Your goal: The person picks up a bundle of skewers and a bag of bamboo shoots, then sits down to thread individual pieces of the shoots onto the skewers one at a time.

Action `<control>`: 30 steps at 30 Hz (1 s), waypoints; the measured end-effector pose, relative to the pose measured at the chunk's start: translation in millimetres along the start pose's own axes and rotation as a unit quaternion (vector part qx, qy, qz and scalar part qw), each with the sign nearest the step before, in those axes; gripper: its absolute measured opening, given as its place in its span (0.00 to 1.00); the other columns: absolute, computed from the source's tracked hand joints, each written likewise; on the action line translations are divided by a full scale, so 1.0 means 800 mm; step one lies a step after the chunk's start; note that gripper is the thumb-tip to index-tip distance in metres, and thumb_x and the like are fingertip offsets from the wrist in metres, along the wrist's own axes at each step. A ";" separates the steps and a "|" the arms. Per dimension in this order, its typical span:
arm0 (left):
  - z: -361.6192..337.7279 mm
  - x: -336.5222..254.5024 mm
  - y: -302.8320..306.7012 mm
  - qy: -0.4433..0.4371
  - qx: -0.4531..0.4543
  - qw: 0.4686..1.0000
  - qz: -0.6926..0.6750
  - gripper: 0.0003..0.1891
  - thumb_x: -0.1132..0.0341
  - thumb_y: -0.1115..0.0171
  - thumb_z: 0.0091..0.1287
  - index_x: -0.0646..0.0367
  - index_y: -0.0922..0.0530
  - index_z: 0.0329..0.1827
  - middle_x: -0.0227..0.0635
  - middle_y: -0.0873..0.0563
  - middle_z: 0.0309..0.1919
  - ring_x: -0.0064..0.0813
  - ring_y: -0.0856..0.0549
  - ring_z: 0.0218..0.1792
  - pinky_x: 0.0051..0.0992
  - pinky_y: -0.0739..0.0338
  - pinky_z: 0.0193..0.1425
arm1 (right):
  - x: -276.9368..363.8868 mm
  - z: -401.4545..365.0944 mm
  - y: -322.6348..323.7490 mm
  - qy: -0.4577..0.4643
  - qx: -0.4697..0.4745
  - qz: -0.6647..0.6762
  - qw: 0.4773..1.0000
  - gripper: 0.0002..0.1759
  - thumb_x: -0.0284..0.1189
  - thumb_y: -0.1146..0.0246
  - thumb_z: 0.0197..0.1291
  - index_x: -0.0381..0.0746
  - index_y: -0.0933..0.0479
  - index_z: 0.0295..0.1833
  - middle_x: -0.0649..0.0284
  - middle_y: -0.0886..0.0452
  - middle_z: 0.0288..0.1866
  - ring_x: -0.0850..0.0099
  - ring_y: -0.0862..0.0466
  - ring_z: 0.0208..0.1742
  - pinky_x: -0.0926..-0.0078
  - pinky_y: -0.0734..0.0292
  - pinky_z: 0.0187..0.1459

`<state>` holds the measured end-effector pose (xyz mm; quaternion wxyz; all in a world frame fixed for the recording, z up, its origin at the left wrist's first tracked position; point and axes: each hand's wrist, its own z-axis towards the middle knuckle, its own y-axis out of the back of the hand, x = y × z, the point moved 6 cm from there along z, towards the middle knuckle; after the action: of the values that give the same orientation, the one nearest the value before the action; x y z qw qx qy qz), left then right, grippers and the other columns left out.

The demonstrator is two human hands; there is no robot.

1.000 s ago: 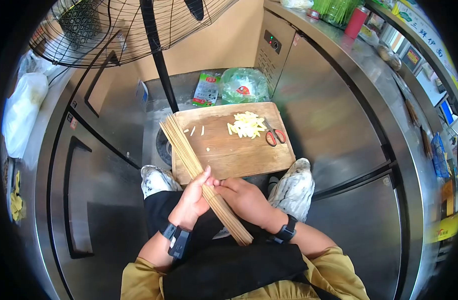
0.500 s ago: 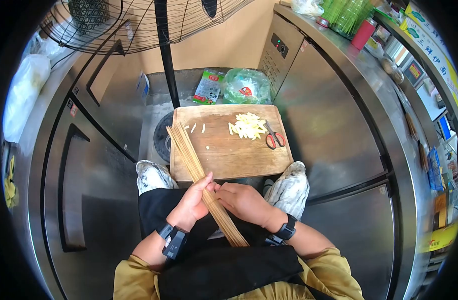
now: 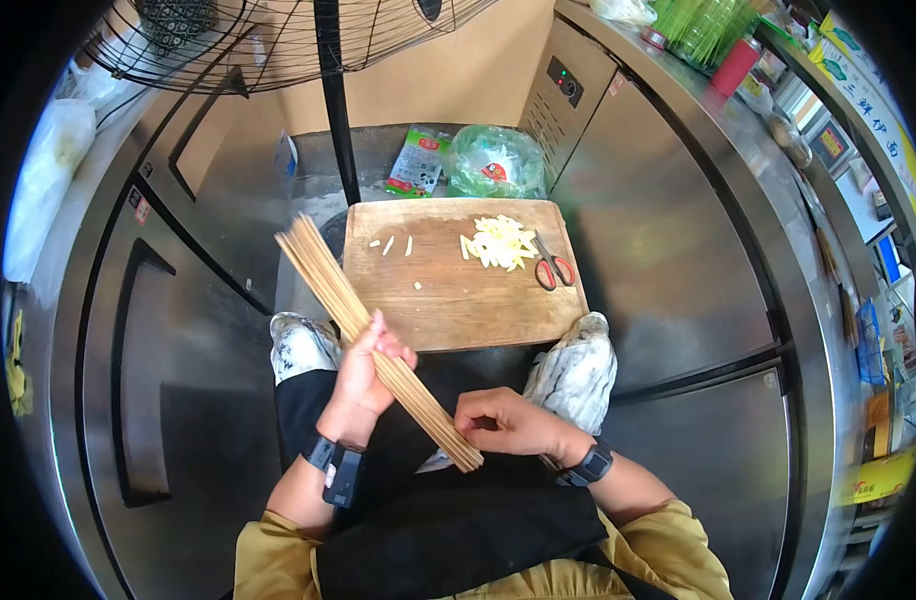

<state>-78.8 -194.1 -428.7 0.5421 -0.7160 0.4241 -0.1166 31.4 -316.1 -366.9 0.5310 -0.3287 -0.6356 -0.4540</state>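
A long bundle of thin wooden sticks (image 3: 323, 275) slants across the lap, its upper end left of the board. My left hand (image 3: 368, 370) is wrapped round the middle of the bundle. At the lower end, my right hand (image 3: 498, 420) has its fingers curled and pressed together beside the sticks; whether they pinch a stick is too small to tell. Beyond the hands lies a wooden cutting board (image 3: 448, 315) with a pile of pale yellow strips (image 3: 503, 243), a few loose strips at its left, and red-and-black scissors (image 3: 553, 270).
Behind the board are a green plastic bag (image 3: 493, 165) and a printed packet (image 3: 418, 163). A black fan stand (image 3: 336, 120) rises behind the board's left side. Steel cabinets flank both sides, and a red bottle (image 3: 735, 67) stands on the right counter (image 3: 678, 95).
The bundle has shifted up and left with my left hand. My right hand has moved down and right, away from my left hand, to the bundle's lower end.
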 end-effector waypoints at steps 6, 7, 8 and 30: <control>0.000 -0.010 -0.024 -0.042 0.033 0.998 0.043 0.13 0.54 0.45 0.68 0.48 0.33 0.30 0.18 0.37 0.16 0.14 0.35 0.18 0.21 0.33 0.29 | 0.020 -0.020 0.000 0.012 0.015 -0.039 0.999 0.03 0.20 0.41 0.49 0.36 0.29 0.30 0.64 0.30 0.26 0.74 0.29 0.25 0.78 0.35 0.27; 0.002 -0.012 -0.024 -0.034 0.044 0.998 0.031 0.13 0.54 0.45 0.68 0.48 0.33 0.30 0.18 0.37 0.16 0.15 0.35 0.18 0.21 0.33 0.29 | 0.024 -0.024 0.001 0.009 0.017 -0.055 0.998 0.03 0.19 0.41 0.49 0.35 0.28 0.31 0.64 0.30 0.26 0.74 0.28 0.26 0.77 0.35 0.27; 0.004 -0.012 -0.024 -0.026 0.055 0.998 0.019 0.13 0.54 0.45 0.68 0.49 0.33 0.30 0.18 0.37 0.16 0.15 0.35 0.18 0.21 0.33 0.29 | 0.026 -0.028 0.001 0.006 0.018 -0.072 0.997 0.03 0.19 0.41 0.49 0.35 0.28 0.31 0.63 0.29 0.26 0.73 0.28 0.26 0.77 0.34 0.28; 0.000 -0.105 -0.003 -0.108 0.047 0.992 -0.048 0.13 0.58 0.49 0.70 0.50 0.32 0.26 0.19 0.37 0.15 0.13 0.36 0.16 0.17 0.38 0.24 | 0.012 -0.082 0.025 -0.001 -0.007 0.245 0.970 0.03 0.18 0.42 0.54 0.34 0.26 0.35 0.65 0.25 0.30 0.78 0.25 0.31 0.83 0.30 0.36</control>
<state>-129.6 -132.2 -402.0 0.6115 -0.7176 0.3223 -0.0848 71.7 -369.7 -351.7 0.6235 -0.4780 -0.5330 -0.3141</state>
